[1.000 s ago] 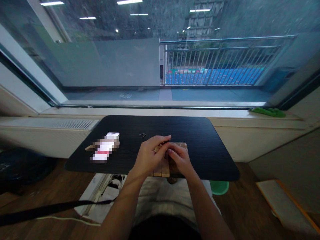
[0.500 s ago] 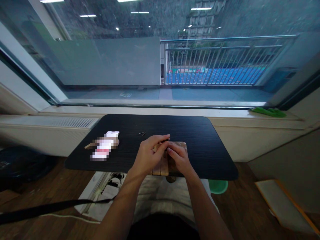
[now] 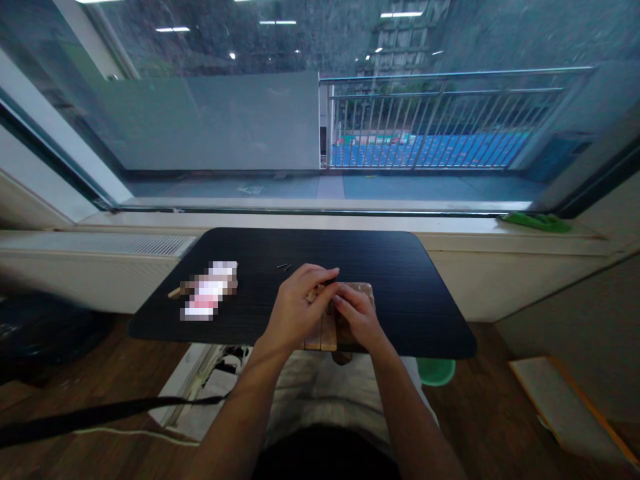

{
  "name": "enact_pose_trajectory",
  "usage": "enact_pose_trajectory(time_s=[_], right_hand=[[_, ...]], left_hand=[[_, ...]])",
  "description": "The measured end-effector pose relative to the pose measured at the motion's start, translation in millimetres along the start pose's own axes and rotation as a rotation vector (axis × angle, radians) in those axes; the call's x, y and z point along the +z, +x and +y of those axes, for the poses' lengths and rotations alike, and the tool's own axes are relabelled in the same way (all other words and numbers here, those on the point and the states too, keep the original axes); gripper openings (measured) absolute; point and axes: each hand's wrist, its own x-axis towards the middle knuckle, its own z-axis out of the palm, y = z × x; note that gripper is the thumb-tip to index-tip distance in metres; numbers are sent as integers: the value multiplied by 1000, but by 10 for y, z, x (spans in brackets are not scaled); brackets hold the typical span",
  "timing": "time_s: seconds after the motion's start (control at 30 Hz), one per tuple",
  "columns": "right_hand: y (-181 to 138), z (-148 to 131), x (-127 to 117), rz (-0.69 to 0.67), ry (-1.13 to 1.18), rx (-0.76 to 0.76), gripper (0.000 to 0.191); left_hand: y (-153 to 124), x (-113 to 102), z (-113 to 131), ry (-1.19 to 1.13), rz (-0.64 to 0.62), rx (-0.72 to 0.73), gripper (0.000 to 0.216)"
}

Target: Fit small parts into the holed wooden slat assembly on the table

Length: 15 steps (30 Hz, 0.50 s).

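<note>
My left hand [image 3: 295, 307] and my right hand [image 3: 356, 315] meet over a wooden piece made of slats [image 3: 323, 337] at the near edge of a black table [image 3: 400, 293]. The left hand's fingers curl over the wood's top, its forefinger stretched toward the right hand. The right hand's fingers are pressed together on the wood, pinching something small and dark that I cannot make out. A few small dark nails [image 3: 284, 267] lie on the table just beyond the left hand.
A blurred white and red item [image 3: 207, 297] lies on a wooden stick at the table's left. A wide window with a sill runs behind the table. A green cloth [image 3: 537, 221] lies on the sill at right. A green stool [image 3: 436, 371] stands under the table. A black strap [image 3: 100, 417] crosses the lower left.
Both hands stay on the wood with only slight finger shifts. The view has dipped slightly.
</note>
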Motion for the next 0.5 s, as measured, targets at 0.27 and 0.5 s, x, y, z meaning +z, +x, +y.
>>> enact_pose_trajectory(time_s=[0.27,0.5], right_hand=[[6,-10,4,-2,-14,-12,23],[1,23,-11,-1,6,-2,20]], left_hand=[[-1,-38,8,101,-68,-1,16],[0,-49,18,122,-85,-10,13]])
